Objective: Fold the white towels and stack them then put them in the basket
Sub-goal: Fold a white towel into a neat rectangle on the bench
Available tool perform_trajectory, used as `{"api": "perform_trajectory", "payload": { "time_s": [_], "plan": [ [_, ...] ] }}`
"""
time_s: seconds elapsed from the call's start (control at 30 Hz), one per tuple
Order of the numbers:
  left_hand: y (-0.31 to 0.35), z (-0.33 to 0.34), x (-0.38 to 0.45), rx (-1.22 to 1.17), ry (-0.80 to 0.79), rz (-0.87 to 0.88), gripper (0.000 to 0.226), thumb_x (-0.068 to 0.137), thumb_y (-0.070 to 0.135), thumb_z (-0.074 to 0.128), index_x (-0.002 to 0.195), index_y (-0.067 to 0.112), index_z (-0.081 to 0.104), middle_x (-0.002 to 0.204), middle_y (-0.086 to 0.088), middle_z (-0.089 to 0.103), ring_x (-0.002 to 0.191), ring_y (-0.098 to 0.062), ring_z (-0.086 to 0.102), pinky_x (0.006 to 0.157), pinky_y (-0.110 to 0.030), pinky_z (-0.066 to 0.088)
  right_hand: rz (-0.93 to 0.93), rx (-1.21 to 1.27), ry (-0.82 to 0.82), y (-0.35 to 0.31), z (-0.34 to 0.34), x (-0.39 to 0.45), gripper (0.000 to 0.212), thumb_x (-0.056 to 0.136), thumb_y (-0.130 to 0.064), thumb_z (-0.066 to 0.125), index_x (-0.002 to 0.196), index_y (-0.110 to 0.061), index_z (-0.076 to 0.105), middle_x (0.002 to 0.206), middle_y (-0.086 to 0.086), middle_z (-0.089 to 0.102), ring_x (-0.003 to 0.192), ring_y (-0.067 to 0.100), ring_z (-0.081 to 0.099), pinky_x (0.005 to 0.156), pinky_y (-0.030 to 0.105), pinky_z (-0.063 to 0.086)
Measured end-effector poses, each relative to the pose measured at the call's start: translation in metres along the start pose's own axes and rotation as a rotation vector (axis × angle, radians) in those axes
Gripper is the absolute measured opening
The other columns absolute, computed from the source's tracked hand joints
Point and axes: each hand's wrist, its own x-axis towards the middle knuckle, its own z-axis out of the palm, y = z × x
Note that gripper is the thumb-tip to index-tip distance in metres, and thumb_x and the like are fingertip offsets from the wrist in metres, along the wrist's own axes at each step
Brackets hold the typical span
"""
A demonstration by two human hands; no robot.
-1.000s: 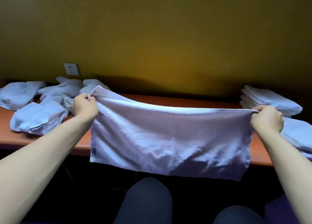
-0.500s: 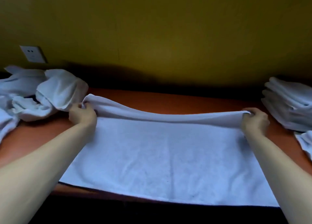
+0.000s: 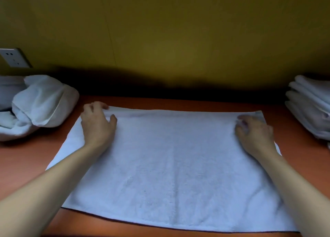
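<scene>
Head view, towel: a white towel (image 3: 169, 165) lies spread flat on the orange-brown table (image 3: 26, 158), its near edge by the table's front edge and its far edge forming a slightly raised fold line.
Head view, left hand: the left hand (image 3: 97, 124) rests on the towel's far left corner, fingers loosely bent over the edge and thumb lying on the cloth (whether it pinches the edge, I cannot tell).
Head view, right hand: the right hand (image 3: 254, 131) sits on the far right corner, fingers curled down onto the fabric; a true grip cannot be made out.
Head view, left side: a heap of unfolded towels (image 3: 41, 102) lies crumpled on the table, just beside the spread towel.
Head view, right side: a stack of folded towels (image 3: 310, 104) stands at the table's right end.
Head view, wall: a white wall socket (image 3: 13, 58) is set in the yellow wall (image 3: 178, 31).
Head view, writing: no readable label on the towels.
</scene>
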Motion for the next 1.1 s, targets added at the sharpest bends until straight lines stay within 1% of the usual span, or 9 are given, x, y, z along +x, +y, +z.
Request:
{"api": "perform_trajectory", "payload": {
  "time_s": [0.13,0.23,0.33,0.43,0.53,0.63,0.87,1.0,1.1],
  "plan": [
    [-0.010,0.015,0.010,0.342,-0.333,0.031,0.049,0.097,0.053,0.045,0.141,0.032,0.044,0.156,-0.014,0.034,0.145,-0.039,0.027,0.117,-0.061,0.015,-0.047,-0.075,-0.145,0.021,0.004,-0.001,0.045,0.100,-0.037,0.047,0.142,-0.021,0.053,0.150,0.007,0.050,0.134,0.031,0.048,0.107,0.046,0.038],
    [-0.010,0.023,0.010,0.388,-0.452,0.021,0.064,0.095,0.071,0.028,0.154,0.047,0.018,0.168,-0.010,0.006,0.153,-0.038,0.000,0.118,-0.064,-0.005,0.001,-0.103,-0.166,0.038,-0.001,0.003,0.050,0.101,-0.041,0.043,0.147,-0.022,0.048,0.154,0.008,0.045,0.138,0.032,0.045,0.109,0.045,0.037],
    [0.001,0.035,-0.005,0.447,-0.487,0.052,0.074,0.091,0.079,0.019,0.156,0.048,0.004,0.169,-0.010,-0.004,0.153,-0.038,-0.006,0.117,-0.064,-0.009,0.040,-0.116,-0.221,0.046,-0.008,0.006,0.053,0.101,-0.042,0.043,0.151,-0.023,0.043,0.158,0.008,0.039,0.142,0.031,0.039,0.113,0.045,0.033],
    [0.019,0.032,-0.016,0.472,-0.328,0.150,0.069,0.096,0.065,0.032,0.157,0.032,0.024,0.167,-0.015,0.012,0.152,-0.041,0.009,0.118,-0.065,0.001,0.042,-0.083,-0.301,0.049,-0.016,0.007,0.056,0.102,-0.044,0.043,0.153,-0.023,0.038,0.160,0.006,0.034,0.146,0.029,0.034,0.117,0.042,0.030],
    [0.066,0.029,-0.042,0.265,-0.139,0.472,0.051,0.093,0.038,0.045,0.137,0.013,0.054,0.147,-0.021,0.047,0.131,-0.044,0.045,0.110,-0.053,0.030,0.107,0.110,-0.250,0.049,-0.028,0.010,0.050,0.101,-0.035,0.050,0.149,-0.022,0.046,0.154,0.008,0.044,0.139,0.031,0.043,0.111,0.041,0.036],
    [0.133,0.035,-0.111,-0.066,-0.188,0.769,0.042,0.081,0.032,0.051,0.114,0.012,0.068,0.116,-0.015,0.066,0.101,-0.038,0.063,0.090,-0.041,0.042,0.226,0.079,-0.121,0.061,-0.037,0.014,0.044,0.097,-0.026,0.052,0.140,-0.017,0.055,0.138,0.019,0.057,0.123,0.041,0.054,0.102,0.045,0.045],
    [0.249,0.055,-0.255,-0.127,-0.632,1.177,0.041,0.084,0.047,0.065,0.107,0.013,0.062,0.100,-0.009,0.056,0.082,-0.031,0.050,0.071,-0.041,0.046,0.445,0.019,-0.252,0.087,-0.047,0.026,0.055,0.077,-0.056,0.058,0.117,-0.019,0.069,0.116,0.015,0.066,0.105,0.039,0.061,0.085,0.039,0.052],
    [0.264,0.068,-0.275,-0.099,-0.664,1.207,0.050,0.076,0.056,0.072,0.105,0.018,0.055,0.094,-0.007,0.050,0.074,-0.026,0.039,0.062,-0.034,0.029,0.517,0.254,-0.227,0.078,-0.055,0.034,0.038,0.084,-0.031,0.076,0.115,-0.010,0.067,0.112,0.009,0.064,0.099,0.027,0.060,0.089,0.037,0.051],
    [0.264,0.067,-0.278,-0.053,-0.661,1.220,0.036,0.082,0.047,0.071,0.102,0.023,0.055,0.088,-0.003,0.047,0.068,-0.023,0.033,0.059,-0.033,0.025,0.579,0.371,-0.183,0.082,-0.051,0.036,0.029,0.084,-0.027,0.078,0.105,-0.011,0.066,0.104,0.007,0.060,0.093,0.024,0.056,0.088,0.036,0.050]
  ]
}}
